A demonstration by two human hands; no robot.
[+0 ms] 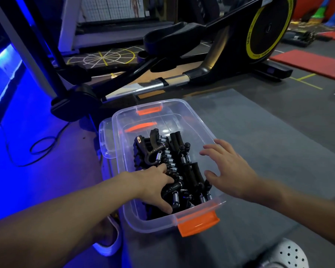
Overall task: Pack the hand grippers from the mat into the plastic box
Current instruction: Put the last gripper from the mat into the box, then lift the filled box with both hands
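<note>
A clear plastic box (pixel 122 132) with orange latches stands on the left edge of a grey mat (pixel 259 142). Several black hand grippers (pixel 162 151) with steel springs lie packed inside it. My left hand (pixel 155 182) reaches into the near end of the box, fingers spread and pressed on the grippers there. My right hand (pixel 226 167) rests on the box's right rim, fingers apart, holding nothing. No hand gripper shows on the visible mat.
The box's clear lid (pixel 105 138) lies under its left side. An elliptical trainer (pixel 211 55) stands just beyond the box. A black cable (pixel 41 149) loops on the blue-lit floor at left. Red mats (pixel 307 60) lie far right. White shoes (pixel 286 254) show at the bottom.
</note>
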